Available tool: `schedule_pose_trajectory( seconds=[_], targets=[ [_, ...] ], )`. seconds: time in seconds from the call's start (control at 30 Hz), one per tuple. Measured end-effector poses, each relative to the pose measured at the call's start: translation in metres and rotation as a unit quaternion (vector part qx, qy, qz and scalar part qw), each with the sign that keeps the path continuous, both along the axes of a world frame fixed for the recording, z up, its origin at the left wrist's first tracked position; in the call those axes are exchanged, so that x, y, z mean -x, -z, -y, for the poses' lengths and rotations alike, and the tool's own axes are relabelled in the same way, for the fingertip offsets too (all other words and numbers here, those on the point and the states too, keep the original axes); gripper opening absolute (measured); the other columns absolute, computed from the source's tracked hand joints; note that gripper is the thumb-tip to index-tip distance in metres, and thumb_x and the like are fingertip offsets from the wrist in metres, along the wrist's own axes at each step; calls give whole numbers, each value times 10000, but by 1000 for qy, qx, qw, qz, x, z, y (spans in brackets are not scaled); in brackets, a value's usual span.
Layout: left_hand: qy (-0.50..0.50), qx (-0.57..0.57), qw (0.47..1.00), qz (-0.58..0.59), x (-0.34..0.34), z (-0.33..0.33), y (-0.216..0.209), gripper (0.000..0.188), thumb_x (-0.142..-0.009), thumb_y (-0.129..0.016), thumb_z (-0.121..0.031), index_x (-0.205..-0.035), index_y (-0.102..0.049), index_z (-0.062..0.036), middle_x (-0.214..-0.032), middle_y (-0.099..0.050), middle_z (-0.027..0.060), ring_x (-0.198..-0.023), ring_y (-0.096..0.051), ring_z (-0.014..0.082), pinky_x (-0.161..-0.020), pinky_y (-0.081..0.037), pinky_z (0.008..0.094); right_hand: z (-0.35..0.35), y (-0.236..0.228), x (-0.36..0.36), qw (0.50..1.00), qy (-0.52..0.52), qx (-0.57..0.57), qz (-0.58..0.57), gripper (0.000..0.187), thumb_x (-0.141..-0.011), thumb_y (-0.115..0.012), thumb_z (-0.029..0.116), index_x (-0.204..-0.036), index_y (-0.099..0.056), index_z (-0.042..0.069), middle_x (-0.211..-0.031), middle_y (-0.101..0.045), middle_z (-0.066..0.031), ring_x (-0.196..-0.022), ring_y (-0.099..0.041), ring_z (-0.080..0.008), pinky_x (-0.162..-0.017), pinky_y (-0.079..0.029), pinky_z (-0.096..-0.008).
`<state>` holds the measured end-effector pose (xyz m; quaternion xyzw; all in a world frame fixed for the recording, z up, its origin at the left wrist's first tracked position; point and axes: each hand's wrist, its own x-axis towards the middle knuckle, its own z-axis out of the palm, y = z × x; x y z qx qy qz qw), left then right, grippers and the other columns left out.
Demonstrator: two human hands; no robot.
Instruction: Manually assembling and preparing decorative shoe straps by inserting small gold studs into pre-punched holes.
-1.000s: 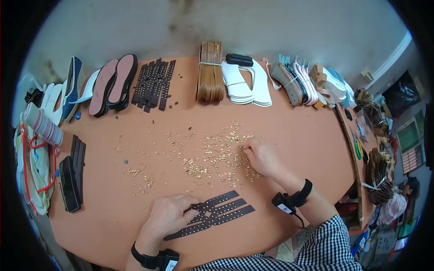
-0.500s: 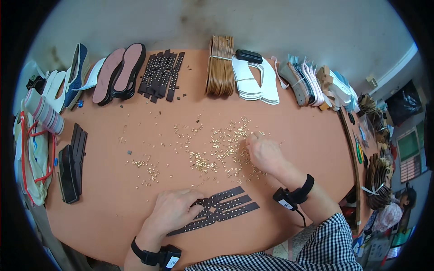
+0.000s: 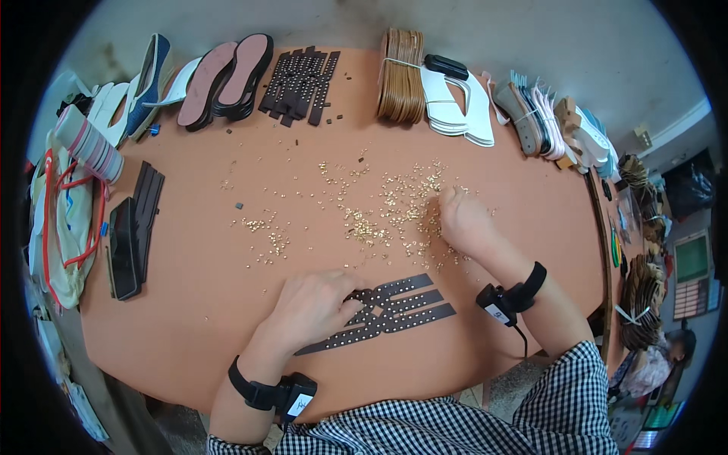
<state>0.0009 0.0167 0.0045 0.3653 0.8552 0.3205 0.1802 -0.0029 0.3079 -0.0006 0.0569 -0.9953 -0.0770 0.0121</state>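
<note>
My left hand [image 3: 317, 299] rests on a dark studded strap piece [image 3: 413, 300], its curled fingers and thumb closed on the left part and hiding some of it. Rows of small metal studs run along the strips, which spread out to the right. Farther off and to the right, my right hand [image 3: 465, 216] is down at the right edge of many loose gold-coloured studs [image 3: 364, 227]. Its fingers are bunched together; whatever is between the tips is hidden. A smaller patch of studs [image 3: 277, 240] lies left of the main scatter.
Along the back stand pink-topped shoe soles [image 3: 244, 76], a pile of studded dark straps [image 3: 299, 83], bundled brown strips [image 3: 401, 80] and white cut-outs [image 3: 446, 112]. A dark case [image 3: 125, 250] and a cloth bag [image 3: 72, 220] are at left. Scissors [image 3: 615, 246] lie at right.
The whole view has shifted, so the table and its things appear higher in the picture. Both hands keep nearly the same places on the table, the left still on the strap piece.
</note>
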Motion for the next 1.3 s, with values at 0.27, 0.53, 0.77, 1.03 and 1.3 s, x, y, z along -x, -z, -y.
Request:
schedule_pose_trajectory(
  seconds=[0.27,0.53,0.77,1.03,1.3],
  targets=[
    [-13,-18,1000,1,-2,3,6,242,-779,-649,-192,-1009,-695,-135,-883,-690,82,-782,-655,282,-680,-516,387,52,-29,-62,969,-6,243,43,95,-871,-513,62,-956,-508,20,-814,-575,-197,-730,-609,-376,-623,-492,-465],
    [-6,-28,1000,-5,-2,3,8,231,-771,-649,-180,-991,-693,-122,-864,-690,81,-762,-653,277,-657,-516,381,86,-11,-89,959,-55,275,53,102,-854,-534,42,-950,-500,33,-864,-560,-156,-702,-614,-346,-590,-505,-425],
    [-1,-15,1000,-13,0,1,10,243,-767,-656,-178,-997,-687,-107,-870,-690,82,-764,-654,280,-662,-516,383,88,-9,-89,968,-48,238,67,147,-816,-520,16,-961,-498,27,-889,-544,-156,-703,-620,-343,-583,-511,-431],
    [-3,-41,999,-20,-1,2,10,248,-759,-666,-174,-992,-682,-89,-871,-686,89,-784,-655,282,-680,-518,385,87,-8,-88,967,-66,239,63,173,-806,-520,7,-977,-492,9,-873,-530,-167,-699,-621,-350,-590,-519,-440],
    [-2,-30,999,-14,-1,2,9,247,-756,-663,-170,-988,-682,-87,-877,-686,86,-788,-657,280,-684,-520,382,83,-10,-83,957,-79,267,84,169,-814,-514,-10,-982,-497,-7,-903,-538,-181,-732,-614,-373,-626,-521,-447]
  ],
)
